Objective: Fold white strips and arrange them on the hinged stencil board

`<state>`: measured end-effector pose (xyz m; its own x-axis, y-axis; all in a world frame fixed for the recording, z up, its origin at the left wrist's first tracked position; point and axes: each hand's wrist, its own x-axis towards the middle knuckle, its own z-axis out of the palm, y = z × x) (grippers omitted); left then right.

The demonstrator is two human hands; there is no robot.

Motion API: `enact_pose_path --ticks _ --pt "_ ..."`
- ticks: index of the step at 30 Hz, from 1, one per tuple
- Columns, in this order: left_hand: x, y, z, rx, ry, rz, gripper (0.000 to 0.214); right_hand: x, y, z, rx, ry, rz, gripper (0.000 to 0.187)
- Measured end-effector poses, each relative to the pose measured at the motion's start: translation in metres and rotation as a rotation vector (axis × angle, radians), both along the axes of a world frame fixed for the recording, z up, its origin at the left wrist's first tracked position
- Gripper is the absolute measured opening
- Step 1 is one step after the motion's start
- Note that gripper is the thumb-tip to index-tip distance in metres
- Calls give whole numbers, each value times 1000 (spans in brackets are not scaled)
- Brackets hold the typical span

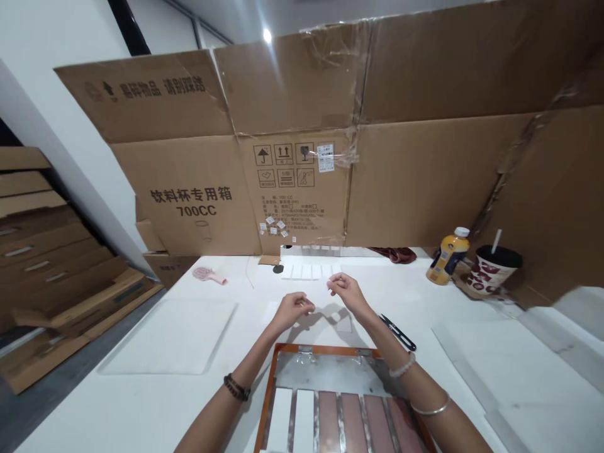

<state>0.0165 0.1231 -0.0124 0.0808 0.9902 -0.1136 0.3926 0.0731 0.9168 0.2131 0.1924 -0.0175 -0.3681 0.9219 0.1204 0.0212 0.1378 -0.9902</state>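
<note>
My left hand (291,309) and my right hand (346,290) hover close together above the white table (155,402), each with fingertips pinched. Whatever they pinch is too small to make out; it may be a thin thread or a small clear piece. Just beyond them lies a row of small white rectangular pieces (310,271). A small white square (336,314) lies under my right hand. Nearest me sits an orange-framed tray (271,390) with a metal plate, two white strips and several brownish strips in it. Black snips (399,332) lie right of my right forearm.
A flattened cardboard wall (377,170) stands along the table's back. A yellow drink bottle (447,256) and a paper cup with a straw (493,267) stand at the back right. A pink comb (208,275) and a clear sheet (174,336) lie left. Cardboard is stacked on the floor left.
</note>
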Motion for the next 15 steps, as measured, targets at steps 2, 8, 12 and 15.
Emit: enact_pose_path --ticks 2,8,12,15 --pt "-5 -1 -2 0 3 -5 28 3 2 -2 -2 5 -22 28" --pt "4 -2 -7 53 -84 2 30 5 -2 -10 -15 6 -26 27" --pt "11 5 -10 64 -164 -4 29 9 -4 -13 -6 11 -33 27" --pt "6 9 -6 86 -200 10 30 14 -3 -12 18 20 -37 27"
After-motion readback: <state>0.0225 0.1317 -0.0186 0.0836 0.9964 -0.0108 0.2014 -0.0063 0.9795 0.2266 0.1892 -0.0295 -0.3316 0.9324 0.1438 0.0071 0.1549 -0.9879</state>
